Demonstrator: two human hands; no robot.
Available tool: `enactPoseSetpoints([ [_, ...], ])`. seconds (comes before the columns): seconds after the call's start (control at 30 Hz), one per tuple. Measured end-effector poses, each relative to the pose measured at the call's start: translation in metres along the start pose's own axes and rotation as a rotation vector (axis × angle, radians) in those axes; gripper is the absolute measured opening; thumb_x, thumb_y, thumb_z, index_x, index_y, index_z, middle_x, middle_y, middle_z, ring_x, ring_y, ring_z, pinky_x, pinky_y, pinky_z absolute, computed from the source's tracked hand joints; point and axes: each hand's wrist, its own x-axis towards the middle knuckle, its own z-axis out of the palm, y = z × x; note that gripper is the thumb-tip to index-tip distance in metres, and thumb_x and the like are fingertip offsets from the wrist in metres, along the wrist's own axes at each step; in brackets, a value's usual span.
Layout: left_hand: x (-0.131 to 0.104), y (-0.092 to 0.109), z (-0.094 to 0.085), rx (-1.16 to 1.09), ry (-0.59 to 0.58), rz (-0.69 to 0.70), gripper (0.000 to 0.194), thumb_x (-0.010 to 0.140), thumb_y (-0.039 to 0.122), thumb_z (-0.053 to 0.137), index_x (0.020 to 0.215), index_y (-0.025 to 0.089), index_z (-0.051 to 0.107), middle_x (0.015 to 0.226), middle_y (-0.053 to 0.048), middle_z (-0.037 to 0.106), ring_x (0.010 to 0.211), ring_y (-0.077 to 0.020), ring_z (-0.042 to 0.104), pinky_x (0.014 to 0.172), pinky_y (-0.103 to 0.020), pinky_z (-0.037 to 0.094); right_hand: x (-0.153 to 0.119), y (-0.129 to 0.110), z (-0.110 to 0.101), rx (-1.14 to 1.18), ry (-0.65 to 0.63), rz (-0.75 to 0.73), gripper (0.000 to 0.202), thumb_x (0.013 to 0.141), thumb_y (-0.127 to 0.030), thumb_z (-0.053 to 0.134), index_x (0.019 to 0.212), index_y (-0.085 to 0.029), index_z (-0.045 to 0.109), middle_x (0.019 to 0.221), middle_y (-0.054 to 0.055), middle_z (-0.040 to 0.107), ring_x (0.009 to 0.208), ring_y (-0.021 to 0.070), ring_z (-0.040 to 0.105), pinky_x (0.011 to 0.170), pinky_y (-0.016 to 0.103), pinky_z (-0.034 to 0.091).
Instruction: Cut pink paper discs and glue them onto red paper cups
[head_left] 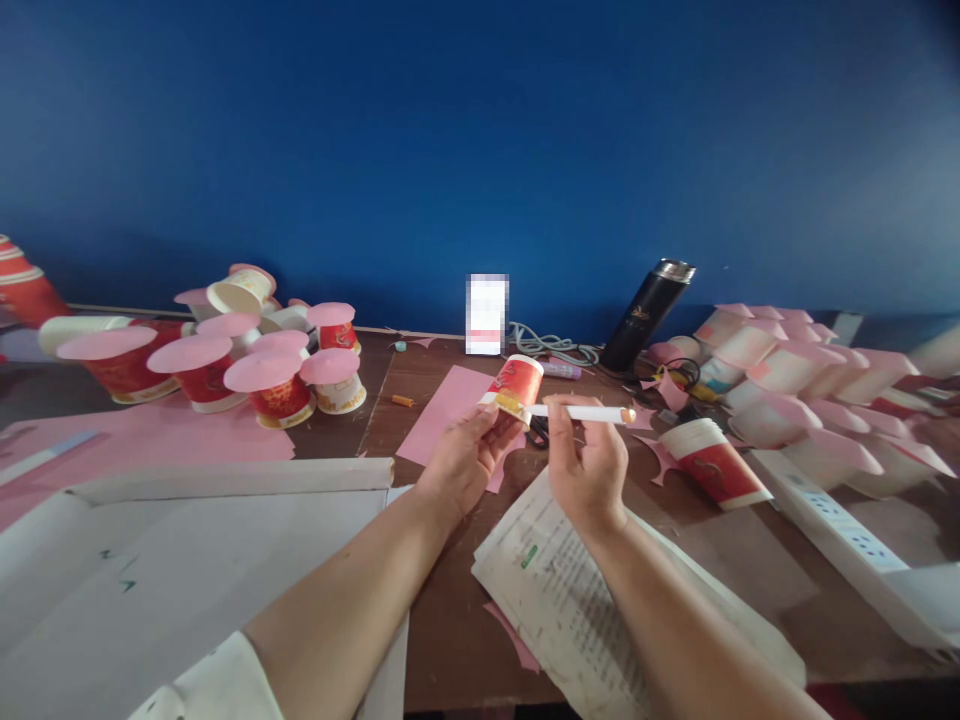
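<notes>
A red and white paper cup (519, 380) is tilted in my left hand (466, 455), whose fingers wrap round its lower end. My right hand (589, 460) is closed on a white pen (592, 412) with an orange end. The pen lies roughly level, and its left tip is at the cup's gold-patterned band. Behind and below the cup lies a pink paper sheet (448, 405). A small orange cap (403, 401) rests on the table to the left.
Cups topped with pink discs (262, 374) stand at left; more pink-topped cups (810, 365) crowd the right. A black flask (645, 320), stacked cups (716, 463) and a power strip (840, 520) are at right. Printed papers (555, 560) and a white box (225, 550) lie in front.
</notes>
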Motion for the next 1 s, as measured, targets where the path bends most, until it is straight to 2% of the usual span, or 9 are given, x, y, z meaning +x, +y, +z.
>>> enactPoseSetpoints([
  [0.2,0.0001,-0.0002,-0.0005,0.004,-0.006,-0.003,0.009,0.082,0.010,0.056,0.081,0.010,0.065,0.080,-0.009,0.070,0.078,-0.0144,0.068,0.086,-0.028,0.053,-0.0014,0.0009,-0.0002,0.003,-0.022,-0.001,0.015,0.090,-0.026,0.049,0.089,-0.020,0.063,0.087,0.005,0.068,0.077,0.0194,0.063,0.074,0.035,0.048],
  [0.57,-0.0005,0.0009,0.0021,-0.004,0.059,-0.014,0.011,0.083,0.008,0.054,0.085,0.008,0.064,0.080,-0.010,0.069,0.080,-0.0160,0.068,0.090,-0.031,0.051,-0.0007,0.0011,-0.0001,-0.008,-0.034,0.010,0.014,0.090,-0.026,0.049,0.088,-0.020,0.063,0.085,0.005,0.068,0.079,0.0202,0.062,0.074,0.035,0.048],
  [0.83,0.0002,0.0003,-0.0003,0.010,0.019,-0.010,0.011,0.083,0.009,0.054,0.085,0.008,0.065,0.082,-0.010,0.070,0.079,-0.0159,0.068,0.088,-0.031,0.052,0.0018,-0.0012,0.0007,-0.005,0.058,-0.002,0.016,0.091,-0.025,0.047,0.089,-0.020,0.062,0.083,0.005,0.068,0.077,0.0200,0.063,0.070,0.034,0.047],
  [1.0,0.0011,-0.0004,-0.0009,0.008,0.020,-0.017,0.010,0.082,0.009,0.055,0.086,0.009,0.065,0.081,-0.010,0.071,0.078,-0.0160,0.069,0.087,-0.031,0.052,0.0016,-0.0008,0.0009,-0.007,0.029,-0.011,0.015,0.091,-0.025,0.048,0.089,-0.020,0.062,0.083,0.005,0.068,0.074,0.0193,0.062,0.072,0.035,0.048],
])
